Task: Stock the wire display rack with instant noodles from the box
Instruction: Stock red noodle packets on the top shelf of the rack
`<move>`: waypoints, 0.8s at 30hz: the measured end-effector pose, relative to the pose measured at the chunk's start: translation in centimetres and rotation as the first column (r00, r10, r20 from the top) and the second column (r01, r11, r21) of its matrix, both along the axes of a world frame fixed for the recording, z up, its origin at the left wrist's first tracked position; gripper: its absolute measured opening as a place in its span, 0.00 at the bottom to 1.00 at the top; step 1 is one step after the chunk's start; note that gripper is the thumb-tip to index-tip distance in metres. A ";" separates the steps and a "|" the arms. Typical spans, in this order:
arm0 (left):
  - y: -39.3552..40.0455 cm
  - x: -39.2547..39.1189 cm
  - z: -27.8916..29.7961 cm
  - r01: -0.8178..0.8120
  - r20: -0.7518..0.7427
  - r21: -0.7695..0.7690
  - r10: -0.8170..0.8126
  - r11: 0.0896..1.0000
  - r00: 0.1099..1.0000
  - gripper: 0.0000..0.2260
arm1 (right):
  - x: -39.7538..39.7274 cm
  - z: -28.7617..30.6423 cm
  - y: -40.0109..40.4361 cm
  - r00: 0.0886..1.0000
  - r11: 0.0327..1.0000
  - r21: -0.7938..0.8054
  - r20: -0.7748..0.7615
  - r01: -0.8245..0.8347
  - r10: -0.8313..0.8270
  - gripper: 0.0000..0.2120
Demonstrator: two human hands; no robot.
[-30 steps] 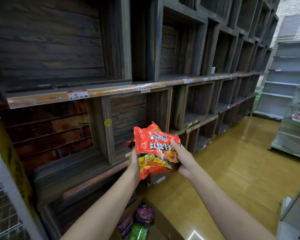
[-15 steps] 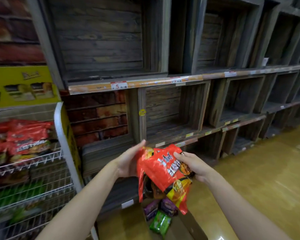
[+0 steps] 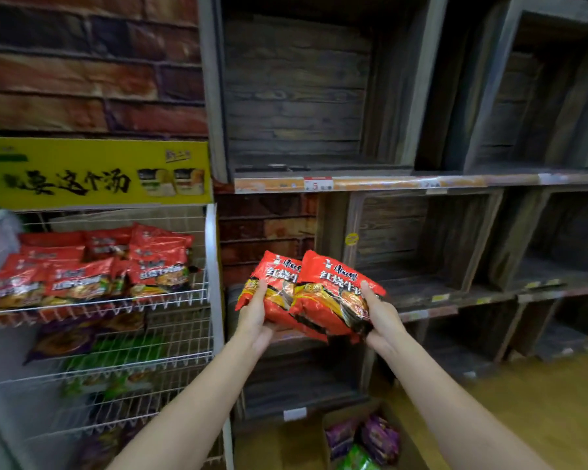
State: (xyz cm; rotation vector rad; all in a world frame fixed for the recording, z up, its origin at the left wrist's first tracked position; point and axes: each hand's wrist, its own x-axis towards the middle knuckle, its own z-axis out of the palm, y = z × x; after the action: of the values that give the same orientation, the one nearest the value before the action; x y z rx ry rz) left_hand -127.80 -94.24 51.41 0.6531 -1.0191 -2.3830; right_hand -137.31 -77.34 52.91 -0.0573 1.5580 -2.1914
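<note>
Held packets: two red plastic instant-noodle packets (image 3: 311, 293) with black lettering, side by side and overlapping, the right one in front; they are in the air to the right of the white wire display rack (image 3: 116, 334), in front of the dark wooden crate shelving (image 3: 421, 232).
Left hand: the left hand (image 3: 255, 320) grips the left packet's edge, thumb lying over its front, fingers hidden behind.
Right hand: the right hand (image 3: 381, 317) grips the right packet's edge, thumb pressed on its front, fingers curled underneath.
Rack top tier: a pile of matching red noodle packets (image 3: 92, 266) lies on the upper wire shelf, leaning on one another.
Rack lower tiers: purple and green packets (image 3: 92, 354), blurred, sit on the shelves beneath.
Rack header: a yellow sign with black characters (image 3: 95, 173) stands above the top tier.
Box: a brown cardboard box (image 3: 364, 442) on the floor below the hands, holding purple and green packets.
Surroundings: a red brick-pattern wall (image 3: 82, 69) behind the rack; an orange price strip (image 3: 353, 183) along a crate shelf edge; yellowish wooden floor (image 3: 540, 408) at right.
</note>
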 end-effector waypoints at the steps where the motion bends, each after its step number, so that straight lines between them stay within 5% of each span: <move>1: -0.4 0.5 0.1 -0.035 -0.027 0.026 0.036 0.999 0.999 0.20 | 0.7 0.2 -1.3 1.000 1.000 0.006 0.004 -0.024 0.024 0.19; 10: -7.3 7.4 1.5 0.152 -0.193 0.013 -0.146 0.988 0.970 0.33 | 5.9 0.2 -10.6 0.962 0.964 0.051 -0.065 -0.262 0.265 0.12; 17: -15.0 13.3 1.5 0.341 0.183 -0.315 -0.295 0.886 0.938 0.31 | 8.8 -0.1 -15.5 0.902 0.916 0.211 -0.199 -0.342 0.383 0.32; 19: -16.0 14.0 1.4 0.385 0.275 -0.377 -0.295 0.843 0.915 0.32 | 10.3 -0.3 -17.2 0.902 0.916 0.231 -0.212 -0.327 0.375 0.25; 21: -16.8 14.5 0.8 0.346 0.281 -0.415 -0.244 0.841 0.928 0.22 | 11.6 -0.5 -18.7 0.916 0.921 0.240 -0.185 -0.308 0.355 0.17; 24: -18.3 15.7 -0.2 0.259 0.253 -0.402 -0.165 0.878 0.953 0.20 | 12.7 -0.7 -20.5 0.947 0.929 0.239 -0.086 -0.283 0.311 0.20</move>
State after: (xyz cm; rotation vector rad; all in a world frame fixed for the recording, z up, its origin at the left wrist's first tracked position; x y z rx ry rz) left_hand -112.14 -112.55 51.21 0.6610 -1.7304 -2.1760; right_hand -124.57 -97.87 52.21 -0.3422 1.7278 -1.7970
